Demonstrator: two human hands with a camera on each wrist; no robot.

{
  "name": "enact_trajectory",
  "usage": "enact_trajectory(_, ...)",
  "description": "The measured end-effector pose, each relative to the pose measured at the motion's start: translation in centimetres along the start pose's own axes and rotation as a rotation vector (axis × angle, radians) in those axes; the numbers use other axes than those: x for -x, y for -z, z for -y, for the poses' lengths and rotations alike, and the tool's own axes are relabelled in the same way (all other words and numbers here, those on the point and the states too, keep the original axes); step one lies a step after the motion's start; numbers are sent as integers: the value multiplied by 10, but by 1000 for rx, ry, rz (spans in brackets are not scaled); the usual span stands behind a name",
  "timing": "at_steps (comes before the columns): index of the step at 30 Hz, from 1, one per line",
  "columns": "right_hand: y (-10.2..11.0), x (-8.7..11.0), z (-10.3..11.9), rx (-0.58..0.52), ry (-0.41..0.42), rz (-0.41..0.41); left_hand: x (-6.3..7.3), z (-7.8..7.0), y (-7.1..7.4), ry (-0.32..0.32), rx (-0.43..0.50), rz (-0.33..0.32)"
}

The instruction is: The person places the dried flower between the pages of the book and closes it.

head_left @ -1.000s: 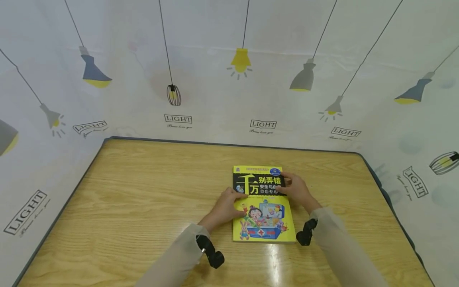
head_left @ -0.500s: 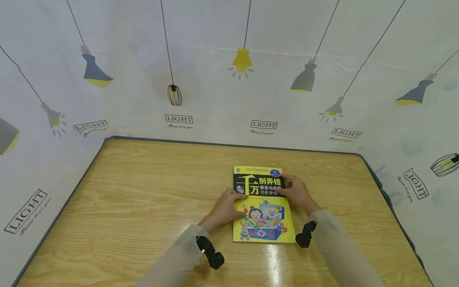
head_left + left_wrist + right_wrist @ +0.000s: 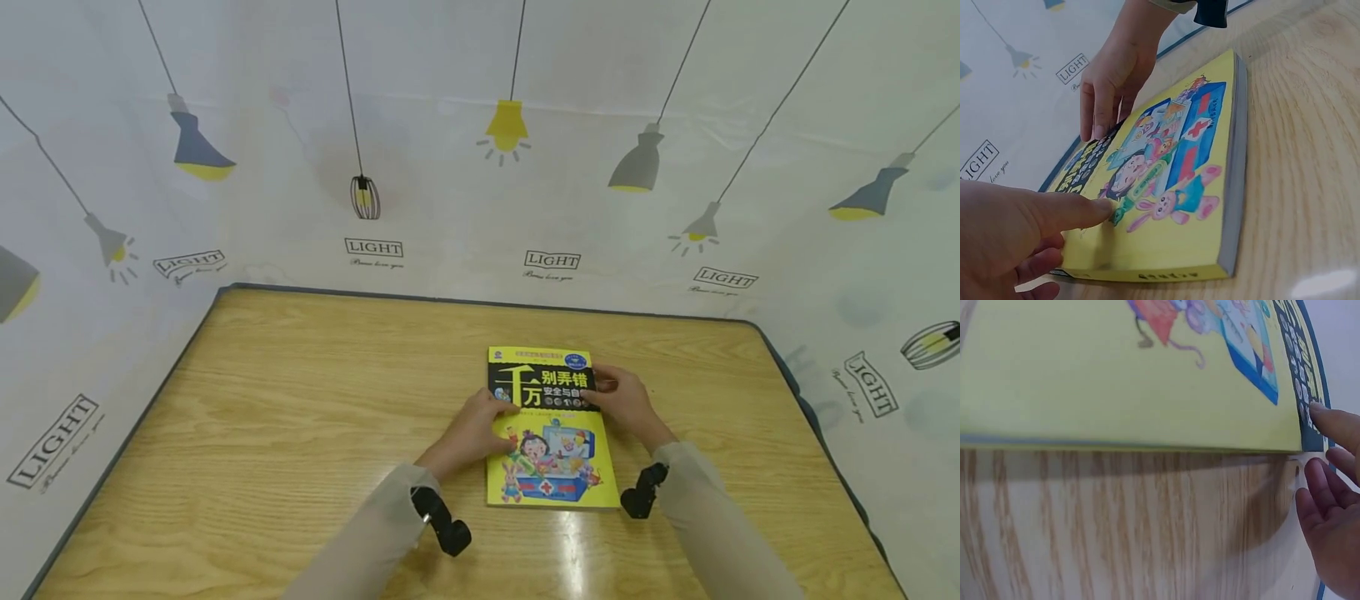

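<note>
A thick yellow children's book (image 3: pixel 551 458), with a black title band and cartoon figures on its cover, lies face up on the wooden table. My left hand (image 3: pixel 468 429) holds it by the spine side. In the left wrist view that thumb (image 3: pixel 1085 211) presses on the cover while the other fingers curl beside the spine. My right hand (image 3: pixel 626 402) is at the upper right edge. Its thumb (image 3: pixel 1332 422) touches the cover near the black band, and the other fingers hang relaxed beside the edge, spread a little away from the pages.
The light wood table (image 3: pixel 300 400) has a dark border along its back and sides. White sheeting (image 3: pixel 435 150) printed with hanging lamps rises behind and at both sides. Black wrist cameras (image 3: pixel 452 533) sit below each hand, close to the book's lower corners.
My right hand has eased slightly to the right, its fingers loosening from the book's edge. The left hand and the book stay nearly where they were.
</note>
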State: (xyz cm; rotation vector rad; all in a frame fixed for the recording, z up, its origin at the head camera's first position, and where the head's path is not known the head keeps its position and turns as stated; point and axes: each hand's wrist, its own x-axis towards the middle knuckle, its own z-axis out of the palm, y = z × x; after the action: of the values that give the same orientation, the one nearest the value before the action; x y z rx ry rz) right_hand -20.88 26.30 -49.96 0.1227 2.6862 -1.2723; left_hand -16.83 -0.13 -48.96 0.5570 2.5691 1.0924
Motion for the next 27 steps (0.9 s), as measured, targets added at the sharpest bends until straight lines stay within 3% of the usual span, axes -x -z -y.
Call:
enact_trajectory(8, 14, 4, 4, -64, 18, -25, -4, 0, 6, -8, 5, -9)
enact_trajectory(16, 24, 5, 13, -82, 80, 6, -7, 7, 15, 11, 48, -38)
enact_trajectory(22, 36, 1, 19, -23, 127, 15, -8, 20, 33, 63, 95, -99)
enact_trajectory(27, 52, -1, 24, 30, 169, 25, -6, 34, 58, 100, 90, -175)
